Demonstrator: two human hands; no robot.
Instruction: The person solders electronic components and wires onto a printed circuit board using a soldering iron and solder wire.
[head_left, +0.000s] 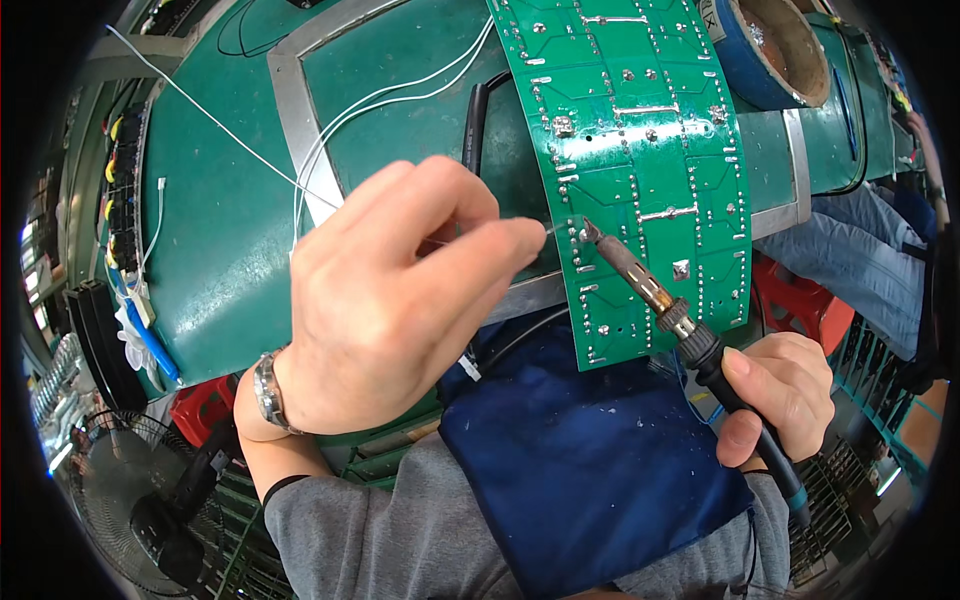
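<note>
A long green circuit board (665, 145), dotted with rows of solder joints, stretches from the far edge toward my lap. My right hand (785, 395) grips the black handle of a soldering iron (655, 295). The iron's tip meets the board near its left edge, or hovers just over it. My left hand (385, 300) pinches a thin strand of solder wire (553, 229) between thumb and forefinger. That wire reaches toward the iron's tip; the rest of it is mostly hidden by the hand.
A green-topped table (230, 270) with metal edging lies under the work. White cables (345, 112) and a black sleeve (475, 130) run across it. A blue round pot (738, 60) stands at the far right. A fan (150, 500) is at lower left, red stools at both sides.
</note>
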